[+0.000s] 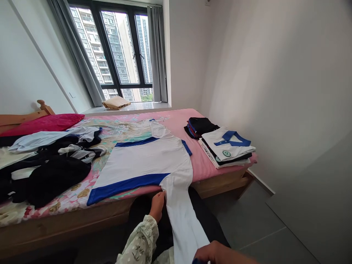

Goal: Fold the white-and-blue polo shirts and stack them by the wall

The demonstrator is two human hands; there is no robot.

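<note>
A white long-sleeved shirt [140, 159] with blue side panels and a blue collar lies spread across the bed, its collar end toward the right. One sleeve stretches away toward the window, and the near sleeve hangs over the bed's edge toward me. My left hand [157, 206] is closed on the near sleeve's edge, close to the underarm. Lower down, at the bottom of the view, my right hand [217, 253] is closed around the cuff end of that sleeve, where a bit of dark blue shows. The right fingers are partly cut off by the frame.
A loose heap of dark and white clothes [57, 168] lies on the left of the bed, near a red pillow [46, 124]. Folded white and black shirts [228, 146] and a dark folded stack [202, 125] sit at the right end. The wooden bed frame [68, 227] runs along the front.
</note>
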